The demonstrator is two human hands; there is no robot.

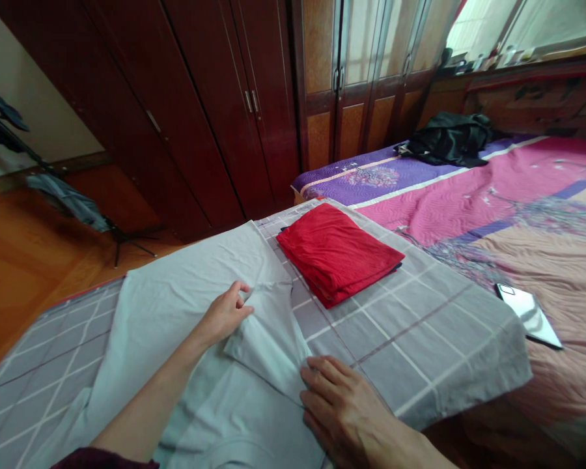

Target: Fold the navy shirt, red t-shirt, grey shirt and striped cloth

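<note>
A pale mint-grey shirt (176, 273) lies spread over the checked tablecloth, partly folded across itself, with its collar toward me at the bottom of the view. My left hand (227, 314) rests over the middle of it, thumb and forefinger apart above a crease, the other fingers curled. At the shirt's right edge, my right hand (339, 407) has its fingers bent over the folded cloth and holds it; the fingertips are partly hidden. Beyond both hands, a folded red garment (336, 247) lies on the table, with a dark cloth edge showing beneath it.
The table's grey checked cloth (420, 326) hangs over its right corner. To the right is a bed (469, 215) with a phone (530, 316) and a black garment (449, 140) on it. Dark red wardrobes (209, 85) stand behind; a rack (112, 228) stands at left.
</note>
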